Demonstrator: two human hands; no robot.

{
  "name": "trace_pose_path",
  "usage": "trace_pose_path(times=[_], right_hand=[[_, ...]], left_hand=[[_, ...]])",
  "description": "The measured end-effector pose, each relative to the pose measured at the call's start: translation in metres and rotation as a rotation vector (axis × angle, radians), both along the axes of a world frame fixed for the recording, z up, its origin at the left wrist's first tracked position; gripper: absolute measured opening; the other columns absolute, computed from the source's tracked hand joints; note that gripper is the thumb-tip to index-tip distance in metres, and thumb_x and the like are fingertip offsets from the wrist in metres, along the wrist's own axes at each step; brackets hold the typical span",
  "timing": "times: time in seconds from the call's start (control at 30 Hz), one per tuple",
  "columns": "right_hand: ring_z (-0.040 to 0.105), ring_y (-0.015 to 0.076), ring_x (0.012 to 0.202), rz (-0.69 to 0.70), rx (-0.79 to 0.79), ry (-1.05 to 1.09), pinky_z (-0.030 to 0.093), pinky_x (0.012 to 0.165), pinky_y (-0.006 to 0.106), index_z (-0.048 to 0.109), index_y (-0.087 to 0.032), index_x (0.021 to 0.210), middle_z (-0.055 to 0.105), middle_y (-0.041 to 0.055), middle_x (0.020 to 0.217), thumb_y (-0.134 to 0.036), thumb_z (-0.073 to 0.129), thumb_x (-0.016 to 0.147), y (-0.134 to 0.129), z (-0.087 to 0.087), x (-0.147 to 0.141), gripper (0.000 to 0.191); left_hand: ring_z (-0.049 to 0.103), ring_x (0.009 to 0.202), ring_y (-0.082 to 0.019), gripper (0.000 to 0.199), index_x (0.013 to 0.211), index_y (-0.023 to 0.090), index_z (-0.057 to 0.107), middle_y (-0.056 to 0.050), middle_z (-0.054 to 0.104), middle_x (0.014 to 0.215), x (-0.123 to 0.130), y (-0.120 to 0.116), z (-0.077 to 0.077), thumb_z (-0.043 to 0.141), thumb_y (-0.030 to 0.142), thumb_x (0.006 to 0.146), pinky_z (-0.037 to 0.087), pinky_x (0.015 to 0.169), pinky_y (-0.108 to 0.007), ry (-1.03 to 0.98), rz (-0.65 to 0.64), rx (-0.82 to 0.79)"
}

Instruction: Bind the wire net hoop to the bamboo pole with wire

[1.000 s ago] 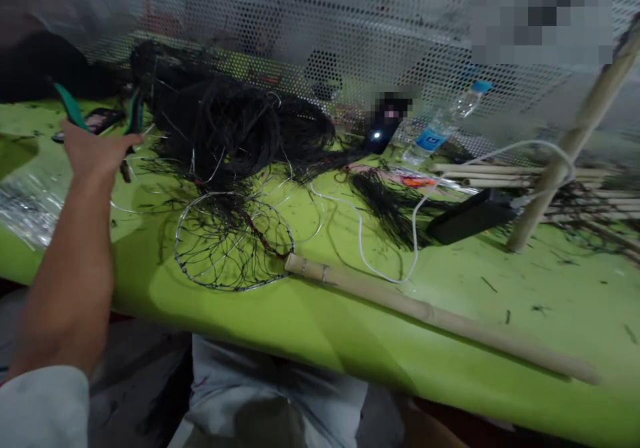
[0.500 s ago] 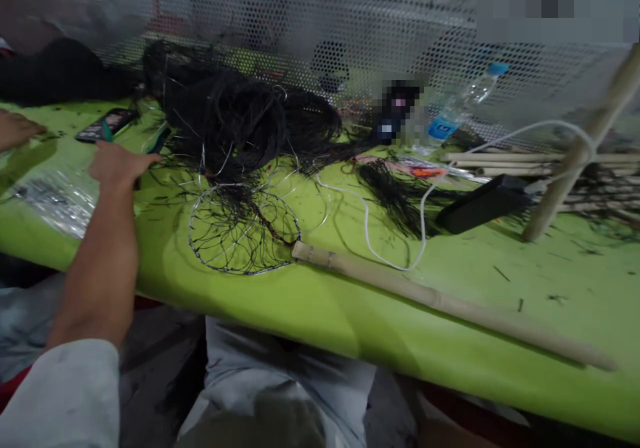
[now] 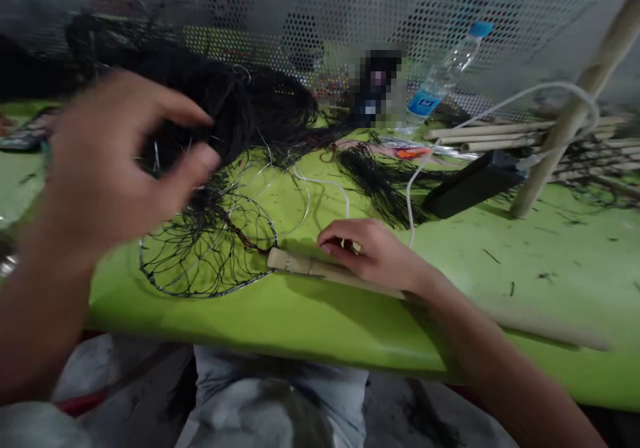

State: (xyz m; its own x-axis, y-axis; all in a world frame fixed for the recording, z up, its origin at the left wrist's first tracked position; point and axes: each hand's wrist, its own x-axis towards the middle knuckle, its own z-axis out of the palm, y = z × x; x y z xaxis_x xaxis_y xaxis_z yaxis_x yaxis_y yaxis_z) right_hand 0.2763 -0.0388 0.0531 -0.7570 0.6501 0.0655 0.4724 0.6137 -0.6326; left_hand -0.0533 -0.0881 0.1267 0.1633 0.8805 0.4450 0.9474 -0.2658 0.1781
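Note:
My left hand point(image 3: 110, 168) is raised at the left, blurred, with thumb and forefinger apart and nothing between them. Beneath and beyond it lies a round net point(image 3: 225, 255) of dark cord on a wire hoop. The hoop joins the end of a bamboo handle point(image 3: 295, 263), which runs right along the table. Over this handle is my right hand point(image 3: 377, 251), its fingers loosely curled, with a small gap between thumb and fingers. I cannot tell whether it touches the handle. A large heap of black netting point(image 3: 200, 95) lies behind my left hand.
A perforated metal screen point(image 3: 340, 8) stands behind the green table point(image 3: 550, 301). Toward the back are a water bottle point(image 3: 425, 101), bamboo sticks point(image 3: 490, 138) and a bundle of black cord point(image 3: 380, 185). A black box point(image 3: 473, 185) with a white cable point(image 3: 530, 90) lies beside an upright pole point(image 3: 575, 115).
My left hand has come back from beside the flat black device and risen toward the camera. My right hand has entered from the right, over the handle. The view has shifted.

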Motion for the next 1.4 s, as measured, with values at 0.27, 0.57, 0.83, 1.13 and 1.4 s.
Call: trace_pose_path(times=[0.27,0.57,0.83,1.13,1.4], right_hand=[[0.055,0.0066,0.076,0.045,-0.051,-0.029,0.036,0.069,0.021,0.068,-0.018,0.103,0.065,0.0005,0.088,-0.022,0.052,0.103,-0.013,-0.011,0.013,0.016],[0.055,0.0112,0.08,-0.063,-0.099,-0.084,0.04,0.068,0.025,0.063,-0.023,0.109,0.064,-0.001,0.095,-0.03,0.071,0.092,-0.029,-0.019,0.015,0.02],[0.052,0.0128,0.075,-0.132,-0.092,-0.095,0.038,0.064,0.026,0.061,-0.019,0.09,0.06,0.0002,0.087,-0.012,0.076,0.076,-0.034,-0.022,0.008,0.022],[0.056,0.0123,0.079,-0.134,-0.12,-0.088,0.041,0.067,0.027,0.063,-0.02,0.101,0.064,0.0003,0.092,-0.028,0.078,0.084,-0.029,-0.021,0.008,0.024],[0.055,0.0118,0.082,-0.045,-0.087,-0.148,0.039,0.07,0.027,0.06,-0.023,0.106,0.064,-0.0028,0.099,-0.031,0.076,0.088,-0.031,-0.02,0.009,0.026]], left_hand=[[0.065,0.094,-0.024,0.029,0.115,0.017,0.065,-0.006,0.07,0.104,0.087,0.013,-0.097,0.057,0.042,0.103,0.049,0.082,-0.041,0.055,-0.694,-0.341],[0.062,0.093,-0.023,0.022,0.117,0.019,0.063,-0.005,0.069,0.103,0.083,0.009,-0.11,0.062,0.035,0.101,0.046,0.086,-0.04,-0.111,-0.723,-0.382],[0.062,0.087,-0.024,0.016,0.11,0.015,0.064,-0.006,0.07,0.097,0.09,0.005,-0.114,0.062,0.027,0.099,0.046,0.086,-0.045,-0.099,-0.713,-0.319],[0.066,0.097,-0.024,0.029,0.128,0.018,0.059,-0.006,0.073,0.111,0.086,0.003,-0.115,0.06,0.029,0.101,0.044,0.097,-0.045,-0.072,-0.698,-0.266],[0.064,0.099,-0.019,0.028,0.132,0.022,0.059,-0.001,0.073,0.118,0.081,0.005,-0.115,0.061,0.029,0.104,0.039,0.099,-0.04,-0.083,-0.756,-0.289]])
